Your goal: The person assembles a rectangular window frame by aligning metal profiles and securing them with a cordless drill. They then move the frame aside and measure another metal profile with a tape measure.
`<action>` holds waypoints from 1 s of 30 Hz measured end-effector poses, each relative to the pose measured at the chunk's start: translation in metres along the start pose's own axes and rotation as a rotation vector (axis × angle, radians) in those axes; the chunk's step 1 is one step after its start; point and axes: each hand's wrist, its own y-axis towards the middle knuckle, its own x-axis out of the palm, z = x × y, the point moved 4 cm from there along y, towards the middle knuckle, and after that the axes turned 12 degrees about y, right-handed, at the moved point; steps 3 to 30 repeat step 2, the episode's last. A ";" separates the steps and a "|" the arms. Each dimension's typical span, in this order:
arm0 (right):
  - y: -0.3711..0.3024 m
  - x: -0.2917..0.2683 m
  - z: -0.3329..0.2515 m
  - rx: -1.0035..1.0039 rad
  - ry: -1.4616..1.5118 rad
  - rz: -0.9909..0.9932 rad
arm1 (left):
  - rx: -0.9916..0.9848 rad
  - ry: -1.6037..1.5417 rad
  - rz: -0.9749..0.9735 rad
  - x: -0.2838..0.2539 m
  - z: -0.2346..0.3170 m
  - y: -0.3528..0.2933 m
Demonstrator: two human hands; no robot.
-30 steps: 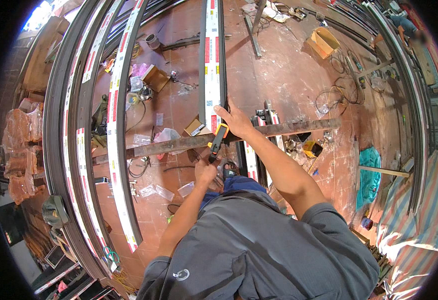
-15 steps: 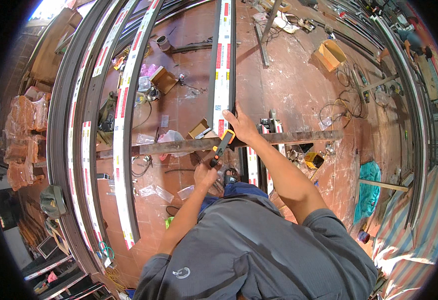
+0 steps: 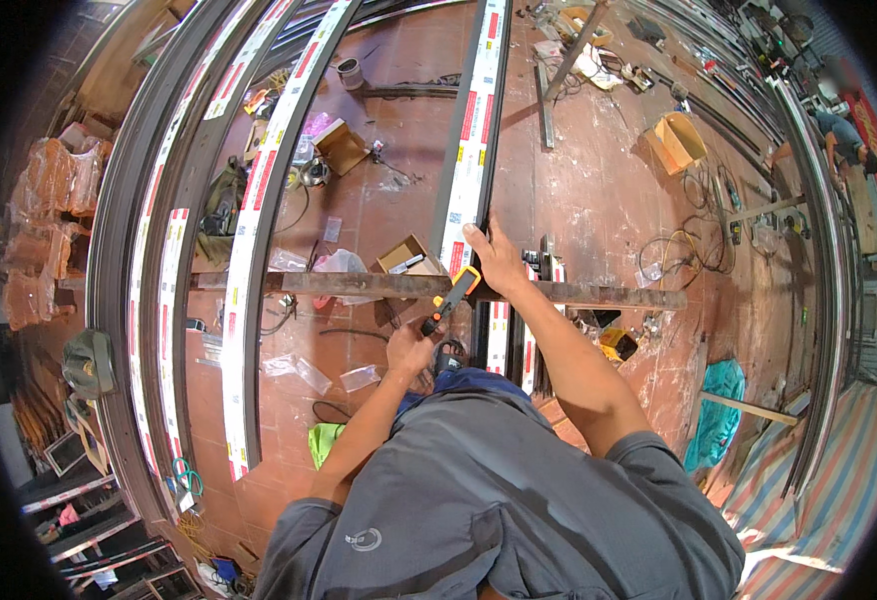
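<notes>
A long dark profile bar with white, red-marked film along its top stretches away ahead of me. Its near end lies at the brown crossbar. My right hand grips the bar's right edge near that end, thumb on top and fingers down the side. Just left of it, my left hand is closed at the black handle of a yellow, black and orange hand tool. The tool's yellow loop-shaped end touches or overlaps the bar's end; I cannot tell which.
More film-covered profiles span the left side. An open cardboard box sits beyond the crossbar, and another carton stands far right near coiled cables. A teal bag lies at right. Another person bends at the far right.
The view has shifted a little, so the bar appears farther right and more slanted. Both hands keep their places at the bar's near end, the tool still in the left.
</notes>
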 end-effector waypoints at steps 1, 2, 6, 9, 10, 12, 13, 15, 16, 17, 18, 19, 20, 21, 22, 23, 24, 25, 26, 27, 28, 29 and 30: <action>0.000 -0.001 0.002 0.006 -0.003 0.000 | -0.004 -0.027 0.024 -0.002 0.007 -0.002; 0.001 -0.001 0.004 0.013 -0.006 0.001 | -0.031 -0.053 0.004 -0.004 0.010 -0.004; 0.001 -0.001 0.004 0.013 -0.006 0.001 | -0.031 -0.053 0.004 -0.004 0.010 -0.004; 0.001 -0.001 0.004 0.013 -0.006 0.001 | -0.031 -0.053 0.004 -0.004 0.010 -0.004; 0.001 -0.001 0.004 0.013 -0.006 0.001 | -0.031 -0.053 0.004 -0.004 0.010 -0.004; 0.001 -0.001 0.004 0.013 -0.006 0.001 | -0.031 -0.053 0.004 -0.004 0.010 -0.004; 0.001 -0.001 0.004 0.013 -0.006 0.001 | -0.031 -0.053 0.004 -0.004 0.010 -0.004; 0.001 -0.001 0.004 0.013 -0.006 0.001 | -0.031 -0.053 0.004 -0.004 0.010 -0.004; 0.001 -0.001 0.004 0.013 -0.006 0.001 | -0.031 -0.053 0.004 -0.004 0.010 -0.004; 0.001 -0.001 0.004 0.013 -0.006 0.001 | -0.031 -0.053 0.004 -0.004 0.010 -0.004; 0.001 -0.001 0.004 0.013 -0.006 0.001 | -0.031 -0.053 0.004 -0.004 0.010 -0.004; 0.001 -0.001 0.004 0.013 -0.006 0.001 | -0.031 -0.053 0.004 -0.004 0.010 -0.004; 0.001 -0.001 0.004 0.013 -0.006 0.001 | -0.031 -0.053 0.004 -0.004 0.010 -0.004; 0.001 -0.001 0.004 0.013 -0.006 0.001 | -0.031 -0.053 0.004 -0.004 0.010 -0.004; 0.001 -0.001 0.004 0.013 -0.006 0.001 | -0.031 -0.053 0.004 -0.004 0.010 -0.004; 0.001 -0.001 0.004 0.013 -0.006 0.001 | -0.031 -0.053 0.004 -0.004 0.010 -0.004; 0.001 -0.001 0.004 0.013 -0.006 0.001 | -0.031 -0.053 0.004 -0.004 0.010 -0.004; 0.001 -0.001 0.004 0.013 -0.006 0.001 | -0.031 -0.053 0.004 -0.004 0.010 -0.004; 0.001 -0.001 0.004 0.013 -0.006 0.001 | -0.031 -0.053 0.004 -0.004 0.010 -0.004; 0.001 -0.001 0.004 0.013 -0.006 0.001 | -0.031 -0.053 0.004 -0.004 0.010 -0.004; 0.001 -0.001 0.004 0.013 -0.006 0.001 | -0.031 -0.053 0.004 -0.004 0.010 -0.004; 0.001 -0.001 0.004 0.013 -0.006 0.001 | -0.031 -0.053 0.004 -0.004 0.010 -0.004; 0.001 -0.001 0.004 0.013 -0.006 0.001 | -0.031 -0.053 0.004 -0.004 0.010 -0.004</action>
